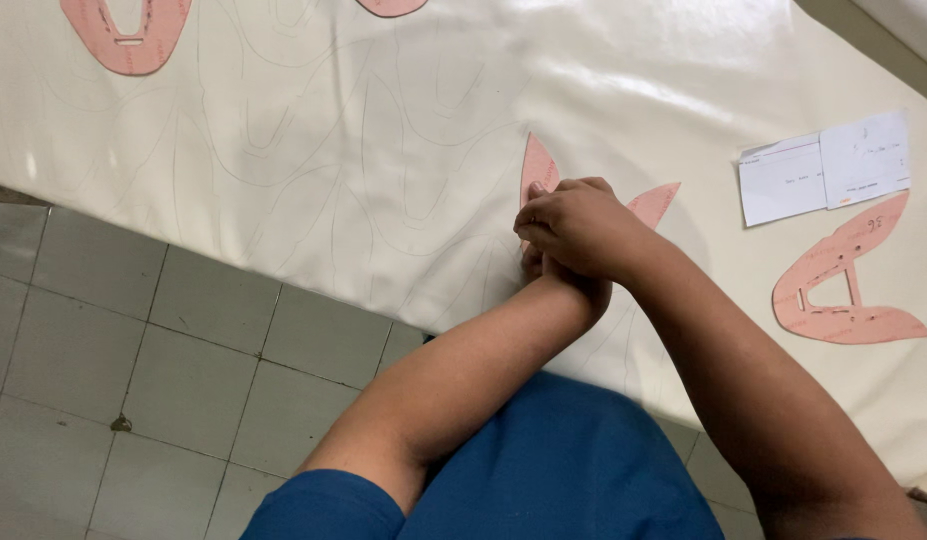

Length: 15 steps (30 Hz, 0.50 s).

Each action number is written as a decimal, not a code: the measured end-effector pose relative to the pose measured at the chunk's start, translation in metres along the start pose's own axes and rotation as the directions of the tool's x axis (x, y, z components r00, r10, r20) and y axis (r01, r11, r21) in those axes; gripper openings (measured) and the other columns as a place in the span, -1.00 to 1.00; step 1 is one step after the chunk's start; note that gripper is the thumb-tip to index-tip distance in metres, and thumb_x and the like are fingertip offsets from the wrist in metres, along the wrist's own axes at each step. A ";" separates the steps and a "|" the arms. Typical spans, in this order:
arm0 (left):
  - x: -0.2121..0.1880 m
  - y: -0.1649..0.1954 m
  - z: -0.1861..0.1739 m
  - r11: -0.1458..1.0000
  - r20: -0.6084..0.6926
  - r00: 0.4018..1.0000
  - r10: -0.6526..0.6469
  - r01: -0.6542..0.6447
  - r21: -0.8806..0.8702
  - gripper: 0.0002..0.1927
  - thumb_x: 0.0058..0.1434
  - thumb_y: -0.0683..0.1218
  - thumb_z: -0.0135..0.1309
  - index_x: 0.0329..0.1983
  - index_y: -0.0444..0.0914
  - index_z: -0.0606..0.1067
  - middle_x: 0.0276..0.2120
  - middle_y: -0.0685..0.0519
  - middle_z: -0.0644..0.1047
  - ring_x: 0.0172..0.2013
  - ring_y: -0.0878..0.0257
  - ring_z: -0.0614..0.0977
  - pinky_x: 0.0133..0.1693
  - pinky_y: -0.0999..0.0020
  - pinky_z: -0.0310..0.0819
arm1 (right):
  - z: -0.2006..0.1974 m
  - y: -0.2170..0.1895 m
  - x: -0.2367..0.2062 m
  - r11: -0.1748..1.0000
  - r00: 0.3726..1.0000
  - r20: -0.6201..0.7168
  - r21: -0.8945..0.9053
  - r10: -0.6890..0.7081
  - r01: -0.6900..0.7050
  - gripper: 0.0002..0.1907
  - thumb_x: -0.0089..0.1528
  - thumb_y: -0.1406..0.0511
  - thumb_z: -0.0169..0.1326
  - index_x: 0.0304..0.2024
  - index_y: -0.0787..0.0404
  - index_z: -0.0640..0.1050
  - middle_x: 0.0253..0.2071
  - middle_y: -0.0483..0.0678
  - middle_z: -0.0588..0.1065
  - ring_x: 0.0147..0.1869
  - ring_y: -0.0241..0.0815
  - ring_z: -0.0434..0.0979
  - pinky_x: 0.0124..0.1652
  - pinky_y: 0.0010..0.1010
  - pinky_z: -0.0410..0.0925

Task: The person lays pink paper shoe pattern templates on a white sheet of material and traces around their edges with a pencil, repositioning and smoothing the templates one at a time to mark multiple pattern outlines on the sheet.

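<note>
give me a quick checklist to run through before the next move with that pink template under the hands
1. Template flat on the cream sheet: ok, its two tips show lying flat.
2. Right hand on the template: ok, pressing on top.
3. Left hand position: cannot tell, mostly hidden under the right hand.
4. Pen or tool in hand: cannot tell, fingers hidden.
5. Template clear of the traced outlines: cannot tell, its middle is covered.
6. Spare template and paper slips out of the way: ok, off to the side.
</note>
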<state>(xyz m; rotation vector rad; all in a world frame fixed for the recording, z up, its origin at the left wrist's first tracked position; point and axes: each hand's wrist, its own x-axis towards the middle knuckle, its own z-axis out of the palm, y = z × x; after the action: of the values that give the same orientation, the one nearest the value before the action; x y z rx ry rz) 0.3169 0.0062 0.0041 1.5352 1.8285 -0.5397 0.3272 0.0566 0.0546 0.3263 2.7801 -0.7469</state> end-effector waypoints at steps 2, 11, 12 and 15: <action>0.000 0.000 -0.001 1.000 -0.012 1.000 0.000 0.000 0.001 -0.32 0.20 -0.19 0.06 0.29 -0.71 0.19 0.20 -0.77 0.17 -0.10 -0.19 0.58 -0.25 0.30 0.57 | 0.000 0.002 0.003 0.998 1.000 -0.005 -0.055 0.025 -0.025 -0.76 0.27 0.19 0.03 -0.29 0.03 0.72 -0.34 -0.12 0.64 -0.13 -0.09 0.57 0.19 -0.13 0.19; -0.010 -0.012 0.001 1.000 -0.098 0.995 0.004 -0.003 0.006 -0.41 0.19 -0.22 0.06 0.24 -0.66 0.29 0.26 -0.78 0.09 0.04 -0.27 0.53 -0.12 0.31 0.56 | -0.029 0.010 0.036 0.988 0.948 -0.319 -0.143 0.009 -0.058 -0.84 0.31 0.32 0.07 -0.29 0.09 0.68 -0.40 -0.09 0.58 -0.29 -0.07 0.49 0.15 -0.23 0.22; -0.011 -0.012 0.002 1.000 -0.132 0.991 -0.011 0.015 0.027 -0.42 0.19 -0.22 0.06 0.23 -0.65 0.30 0.27 -0.78 0.08 0.06 -0.28 0.53 -0.11 0.31 0.56 | -0.034 0.012 0.039 0.992 0.925 -0.378 -0.128 -0.030 -0.020 -0.84 0.34 0.32 0.07 -0.26 0.11 0.67 -0.41 -0.08 0.58 -0.29 -0.07 0.49 0.12 -0.22 0.21; -0.010 -0.016 0.007 0.995 -0.217 0.975 -0.045 0.063 0.076 -0.44 0.18 -0.23 0.06 0.22 -0.64 0.33 0.29 -0.78 0.05 0.11 -0.31 0.51 -0.07 0.31 0.56 | -0.044 0.015 0.045 0.997 0.916 -0.401 -0.054 0.020 -0.045 -0.81 0.38 0.33 0.04 -0.27 0.12 0.66 -0.47 -0.07 0.56 -0.35 -0.08 0.47 0.17 -0.22 0.17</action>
<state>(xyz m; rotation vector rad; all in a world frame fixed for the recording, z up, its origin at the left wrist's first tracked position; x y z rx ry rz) 0.3039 -0.0091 0.0051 1.6575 2.0392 -0.4949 0.2809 0.0986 0.0713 0.5704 3.1621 -0.6429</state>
